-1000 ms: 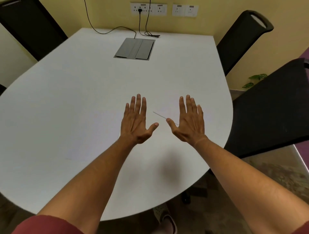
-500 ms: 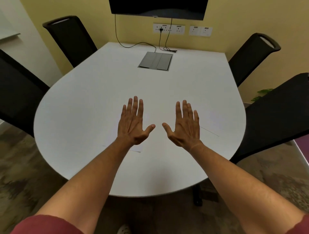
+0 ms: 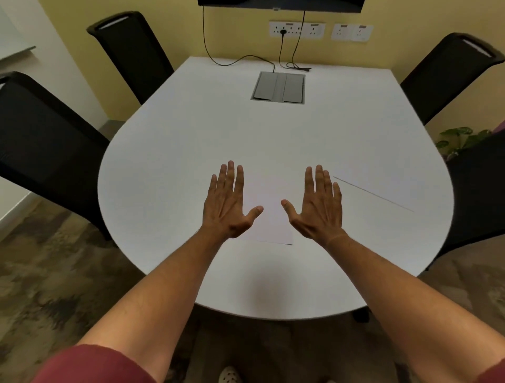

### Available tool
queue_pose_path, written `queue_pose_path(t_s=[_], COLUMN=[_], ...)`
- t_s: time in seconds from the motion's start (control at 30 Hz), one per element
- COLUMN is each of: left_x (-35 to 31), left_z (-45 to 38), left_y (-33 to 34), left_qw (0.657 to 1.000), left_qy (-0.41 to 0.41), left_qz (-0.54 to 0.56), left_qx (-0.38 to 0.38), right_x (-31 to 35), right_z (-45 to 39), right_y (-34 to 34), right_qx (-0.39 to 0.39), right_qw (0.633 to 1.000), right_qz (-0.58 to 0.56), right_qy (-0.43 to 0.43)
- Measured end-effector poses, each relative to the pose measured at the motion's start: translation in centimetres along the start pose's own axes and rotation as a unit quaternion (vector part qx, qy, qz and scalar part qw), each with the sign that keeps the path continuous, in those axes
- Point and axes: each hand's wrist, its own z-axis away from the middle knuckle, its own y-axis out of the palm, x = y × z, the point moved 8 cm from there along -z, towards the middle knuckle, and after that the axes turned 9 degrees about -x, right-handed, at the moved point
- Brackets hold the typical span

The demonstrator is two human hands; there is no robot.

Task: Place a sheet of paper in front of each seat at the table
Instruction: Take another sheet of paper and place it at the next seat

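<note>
— Though sockets [image 3: 297, 29] sit on the wall at upper centre, can any lettering be read?
— None; their marks are too small and blurred.
— What is hard to make out?
— White paper on the white table [image 3: 169, 153]. One sheet [image 3: 270, 218] lies at centre frame between the hands, its left part hidden under the left hand [image 3: 228, 203]. A second sheet [image 3: 382, 180] at right centre shows only as a thin dark edge line. A screen [image 3: 281, 2] is cut off by the top edge, and the right chair [image 3: 475, 191] by the frame's side.
— And the hands?
— Both palm down, fingers straight, thumbs spread toward each other, gripping nothing. The right hand [image 3: 318, 207] is just right of the sheet. Whether the palms touch the surface cannot be told.
</note>
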Motion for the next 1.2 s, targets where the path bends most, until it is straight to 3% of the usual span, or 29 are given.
queue_pose_path(t_s=[0.57, 0.9, 1.03, 1.2], left_x=[5.6, 9.2, 10.3, 10.8], left_z=[-4.8, -6.6, -7.7, -8.6], left_y=[11.4, 18.6, 19.9, 21.1], left_qw=[0.991, 0.957, 0.949, 0.928], left_qy=[-0.042, -0.160, -0.195, -0.261], left_qz=[0.020, 0.080, 0.113, 0.181], left_qx=[0.125, 0.230, 0.220, 0.192], right_x=[-1.0, -1.9, -2.0, -3.0], right_z=[-3.5, -5.0, -4.9, -4.3], right_y=[10.2, 17.2, 19.0, 20.6], right_qx=[0.082, 0.147, 0.165, 0.194], right_qw=[0.994, 0.983, 0.973, 0.935], right_qz=[0.000, 0.023, 0.022, -0.043], right_qy=[0.076, 0.111, 0.159, 0.293])
